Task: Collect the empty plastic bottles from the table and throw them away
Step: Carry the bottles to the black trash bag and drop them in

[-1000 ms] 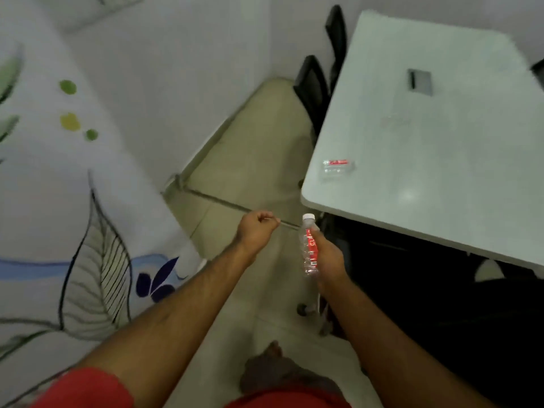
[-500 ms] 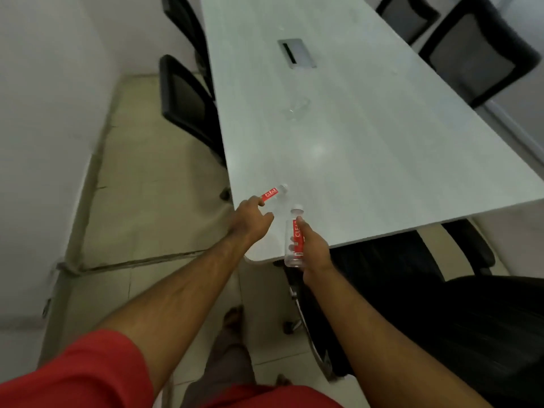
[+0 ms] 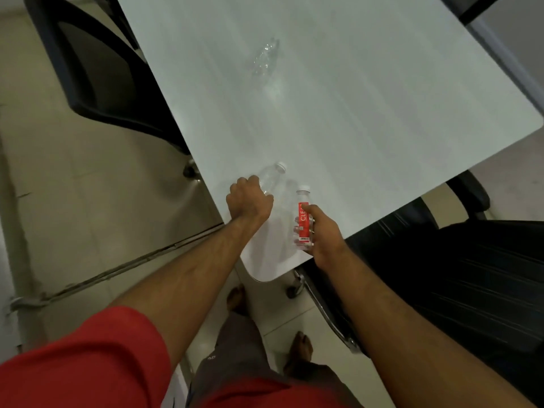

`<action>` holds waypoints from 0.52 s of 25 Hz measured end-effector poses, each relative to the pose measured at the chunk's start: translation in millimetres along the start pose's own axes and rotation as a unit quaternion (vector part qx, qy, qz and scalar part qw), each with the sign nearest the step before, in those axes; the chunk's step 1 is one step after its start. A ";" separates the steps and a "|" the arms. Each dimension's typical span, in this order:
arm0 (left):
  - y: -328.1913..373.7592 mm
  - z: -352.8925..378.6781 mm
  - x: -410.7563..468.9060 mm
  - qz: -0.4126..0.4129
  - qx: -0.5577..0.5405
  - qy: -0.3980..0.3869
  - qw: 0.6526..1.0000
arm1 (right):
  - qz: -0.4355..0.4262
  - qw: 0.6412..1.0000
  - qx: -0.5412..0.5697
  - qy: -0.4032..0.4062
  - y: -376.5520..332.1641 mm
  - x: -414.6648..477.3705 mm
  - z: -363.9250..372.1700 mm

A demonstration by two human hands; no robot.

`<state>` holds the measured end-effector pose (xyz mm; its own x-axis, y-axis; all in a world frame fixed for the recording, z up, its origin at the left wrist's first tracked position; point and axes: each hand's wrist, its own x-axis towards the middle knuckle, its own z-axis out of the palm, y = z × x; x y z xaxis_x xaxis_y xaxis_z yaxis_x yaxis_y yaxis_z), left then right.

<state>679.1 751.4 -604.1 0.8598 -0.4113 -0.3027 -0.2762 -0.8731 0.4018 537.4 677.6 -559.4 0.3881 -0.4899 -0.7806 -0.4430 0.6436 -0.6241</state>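
Note:
My left hand [image 3: 250, 200] is closed around a clear plastic bottle with a white cap [image 3: 272, 175] that lies near the table's near left corner; the hand covers its lower half and label. My right hand [image 3: 322, 231] grips a second small clear bottle with a red label and white cap [image 3: 303, 214], held upright just above the table corner. Farther up the white table [image 3: 368, 119] a crumpled clear bottle without a label [image 3: 265, 57] lies on its side.
A black office chair [image 3: 100, 72] stands at the table's left side. Another black chair [image 3: 447, 275] is tucked under the near right edge. Beige floor tiles lie to the left; my bare feet [image 3: 300, 348] are below the corner.
I have stepped closer to the table. My left hand reached forward and closed over the bottle lying near the corner. My right hand kept hold of the red-labelled bottle.

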 end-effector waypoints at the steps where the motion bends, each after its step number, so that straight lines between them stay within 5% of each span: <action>1: -1.7 -1.0 -1.1 -0.009 -0.039 0.005 0.999 | -0.007 1.000 0.003 0.002 1.5 2.0 -0.1; 6: -6.8 -12.5 -47.8 -0.114 -0.292 -0.057 0.948 | -0.040 0.998 -0.003 -0.038 15.1 -18.1 -9.7; 13: -8.1 -9.4 -208.2 -0.180 -0.638 -0.060 0.746 | -0.123 0.979 -0.013 -0.162 68.4 -73.6 -64.6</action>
<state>506.4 846.6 -536.2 0.7134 -0.2980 -0.6343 0.6636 -0.0036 0.7481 426.3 719.6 -546.7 0.7191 -0.4132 -0.5587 -0.3239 0.5121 -0.7955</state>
